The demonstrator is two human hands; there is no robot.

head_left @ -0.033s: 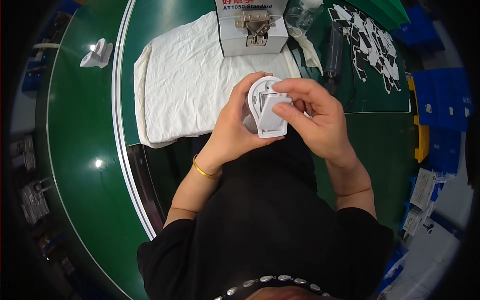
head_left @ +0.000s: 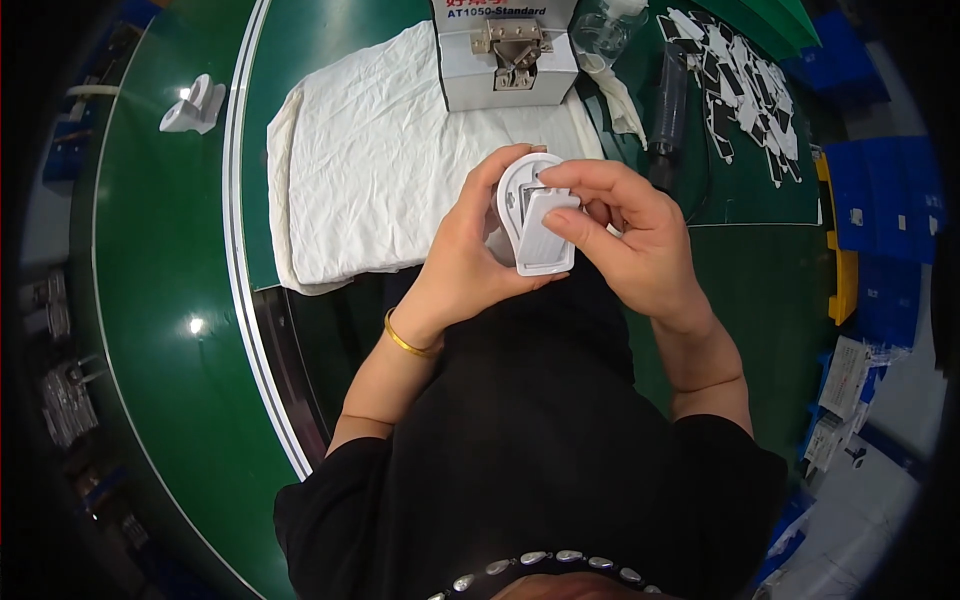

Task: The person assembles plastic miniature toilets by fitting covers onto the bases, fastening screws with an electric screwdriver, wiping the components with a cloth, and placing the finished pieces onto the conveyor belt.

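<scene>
My left hand [head_left: 468, 240] wraps around a white plastic housing [head_left: 510, 215], rounded at the top and squared at the bottom. The housing is held up in front of my chest. A ribbed white cover [head_left: 543, 238] lies tilted in its open face, askew to the frame. My right hand [head_left: 632, 222] grips this cover, thumb pressed on its face and index finger reaching to the housing's upper part. The other right fingers curl behind and are partly hidden. A dark slot shows along the cover's upper left edge.
A white cloth pad [head_left: 360, 170] lies on the green table beyond my hands. On it stands a white box with a metal mechanism [head_left: 515, 55]. At right are a dark cylindrical tool [head_left: 668, 100] and piled black-and-white pieces [head_left: 735, 85]. Another white plastic part [head_left: 195, 105] sits far left.
</scene>
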